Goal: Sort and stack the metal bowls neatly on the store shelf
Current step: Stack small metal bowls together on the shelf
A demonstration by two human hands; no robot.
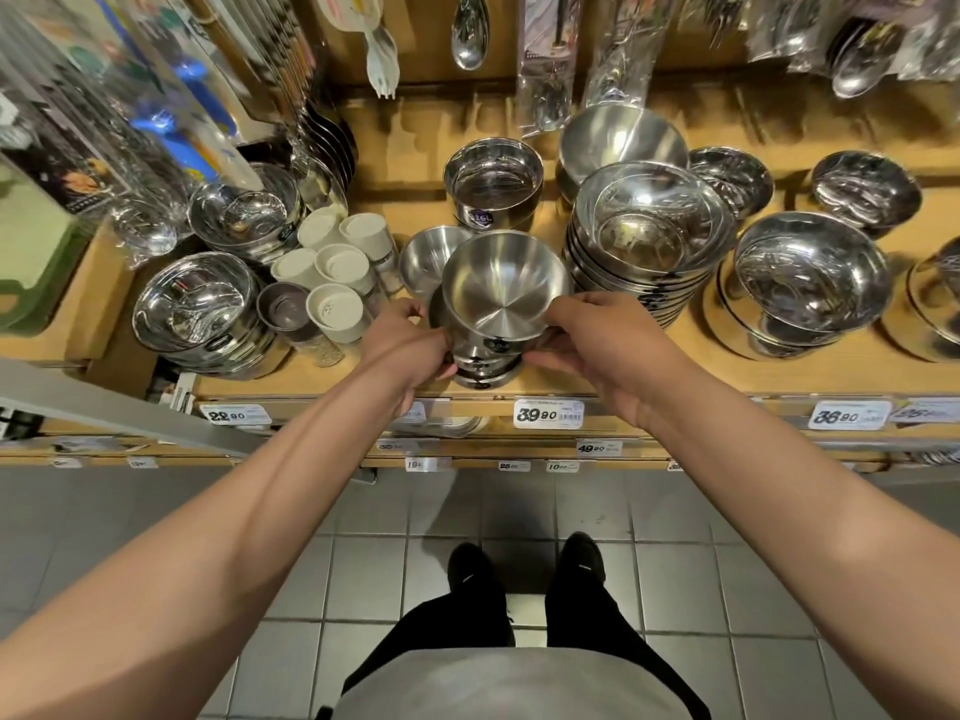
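Note:
A stack of brushed metal bowls (501,291) stands near the front edge of the wooden store shelf (571,374), at its middle. My left hand (408,343) grips the stack's left side and my right hand (605,345) grips its right side, fingers curled round the bowls under the top rim. Behind the stack sit a lone small bowl (423,257) and a straight-walled steel bowl (493,181). To the right rises a tall stack of shiny bowls (647,236).
More bowl stacks stand at the left (200,309) and right (810,275). White-lidded shakers (332,267) crowd the shelf left of my hands. Packaged utensils hang above. Price tags (548,413) line the shelf edge. Grey tiled floor lies below.

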